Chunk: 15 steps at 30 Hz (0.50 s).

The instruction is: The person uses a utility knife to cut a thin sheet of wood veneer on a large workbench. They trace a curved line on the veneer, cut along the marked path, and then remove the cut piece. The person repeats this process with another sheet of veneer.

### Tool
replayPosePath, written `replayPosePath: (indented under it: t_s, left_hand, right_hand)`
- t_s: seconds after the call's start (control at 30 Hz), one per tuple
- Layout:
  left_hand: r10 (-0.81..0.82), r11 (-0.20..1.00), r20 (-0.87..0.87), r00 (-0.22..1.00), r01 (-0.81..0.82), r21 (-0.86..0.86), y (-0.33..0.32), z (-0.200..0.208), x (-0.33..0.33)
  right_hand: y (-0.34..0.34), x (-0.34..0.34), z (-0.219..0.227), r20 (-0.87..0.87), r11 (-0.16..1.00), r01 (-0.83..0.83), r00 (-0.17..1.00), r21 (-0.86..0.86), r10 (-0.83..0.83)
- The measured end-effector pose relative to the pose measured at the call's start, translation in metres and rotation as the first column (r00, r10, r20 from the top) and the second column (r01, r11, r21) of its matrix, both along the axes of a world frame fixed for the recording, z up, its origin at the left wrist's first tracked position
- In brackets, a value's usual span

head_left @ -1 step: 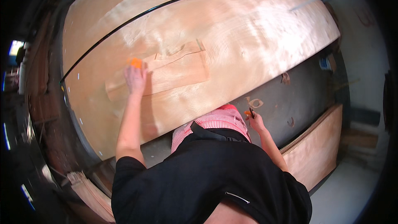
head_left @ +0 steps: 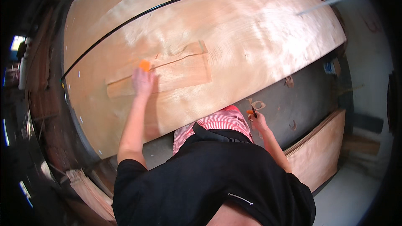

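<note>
A large sheet of pale wood veneer point(head_left: 238, 58) spreads out in front of me. On it lies a rectangular veneer patch point(head_left: 184, 69) with an uneven crack or seam running along it. Over the left part of this patch, my left hand point(head_left: 143, 84) is closed on a small orange object point(head_left: 144, 65), blurred so that its kind is unclear. My right hand point(head_left: 258, 122) hangs beyond the sheet's near edge, by my hip. It is closed around a small orange-and-black tool point(head_left: 252, 112), possibly a cutter; its blade cannot be made out.
A thin black cord point(head_left: 167, 3) stretches across the sheet beyond the patch. Veneer scraps point(head_left: 258, 104) lie on the dark floor point(head_left: 276, 100). Stacked wood sheets point(head_left: 320, 146) stand at my right, and more veneer pieces point(head_left: 90, 192) are at lower left.
My left hand has shifted slightly right and nearer to me with the orange object, uncovering more of the patch's left end. My right hand stays almost still.
</note>
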State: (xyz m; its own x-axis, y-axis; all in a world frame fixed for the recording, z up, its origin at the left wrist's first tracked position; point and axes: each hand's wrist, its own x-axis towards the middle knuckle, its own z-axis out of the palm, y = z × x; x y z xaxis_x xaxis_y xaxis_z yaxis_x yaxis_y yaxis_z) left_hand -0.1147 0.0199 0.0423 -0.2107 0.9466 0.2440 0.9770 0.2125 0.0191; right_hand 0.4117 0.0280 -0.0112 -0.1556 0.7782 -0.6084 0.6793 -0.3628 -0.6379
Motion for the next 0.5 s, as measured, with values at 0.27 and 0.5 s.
replayPosePath:
  t_s: [0.27,0.5]
  left_hand:
    - [0.162,0.968,0.245,0.956,-0.105,-0.230,-0.027,-0.014,0.112]
    - [0.233,0.961,0.295,0.927,-0.171,-0.219,-0.021,-0.023,0.121]
  right_hand:
    - [0.091,-0.043,0.035,-0.076,0.976,-0.213,0.975,-0.052,0.208]
    - [0.090,-0.120,0.046,-0.283,0.996,-0.062,0.958,-0.056,0.044]
